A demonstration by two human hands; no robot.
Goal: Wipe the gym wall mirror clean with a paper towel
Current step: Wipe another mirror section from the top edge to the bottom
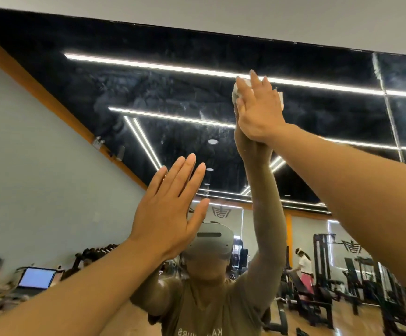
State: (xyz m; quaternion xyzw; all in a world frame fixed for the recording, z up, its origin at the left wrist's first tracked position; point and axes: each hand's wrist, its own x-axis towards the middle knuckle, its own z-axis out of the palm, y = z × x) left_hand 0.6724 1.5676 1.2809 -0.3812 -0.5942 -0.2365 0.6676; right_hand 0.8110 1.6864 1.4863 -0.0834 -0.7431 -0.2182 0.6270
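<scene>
The wall mirror [148,98] fills the view and reaches up to the white wall above it. Its upper glass shows cloudy smears and streaks. My right hand [257,112] is raised high and presses a white paper towel [236,93] flat against the glass with straight fingers; only the towel's edges show around the hand. My left hand [170,209] lies lower and to the left, fingers straight and together, palm against the mirror, holding nothing.
A vertical seam [388,110] between mirror panels runs at the right. The mirror reflects me, ceiling light strips, gym machines [323,275], another person [303,263] and a lit laptop screen [37,277]. The grey side wall with an orange trim [51,100] is also reflected at the left.
</scene>
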